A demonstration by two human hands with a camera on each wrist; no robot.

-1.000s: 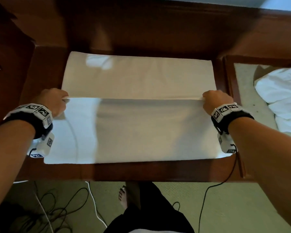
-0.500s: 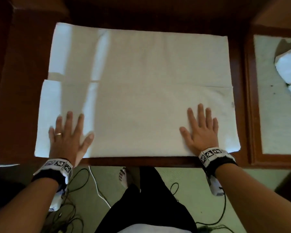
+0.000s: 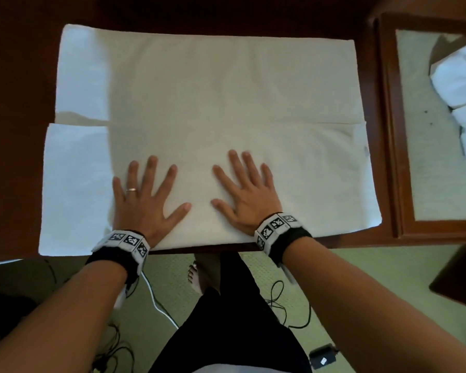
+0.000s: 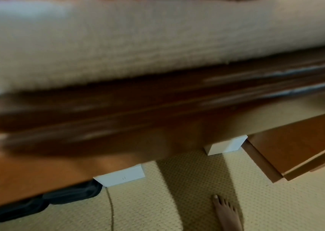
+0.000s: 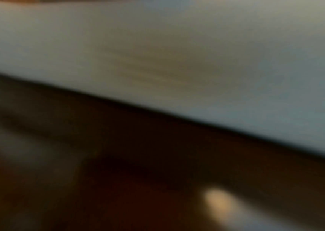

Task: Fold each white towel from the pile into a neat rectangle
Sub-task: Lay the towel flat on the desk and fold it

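No readable text, brand or number shows anywhere; the wristbands (image 3: 126, 239) bear only black-and-white coded squares, no letters.

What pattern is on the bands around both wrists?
Black-and-white square code markers on the wrist bands, clearest in the head view.

Wooden table (image 3: 16, 103), green carpet (image 3: 361, 267), floor cables (image 3: 156, 305)

A carpeted bedroom or hotel room is showing: a dark polished wooden table (image 3: 334, 239), green carpet (image 3: 361, 281) at six o'clock, crumpled white linen (image 3: 460, 84) at two o'clock.
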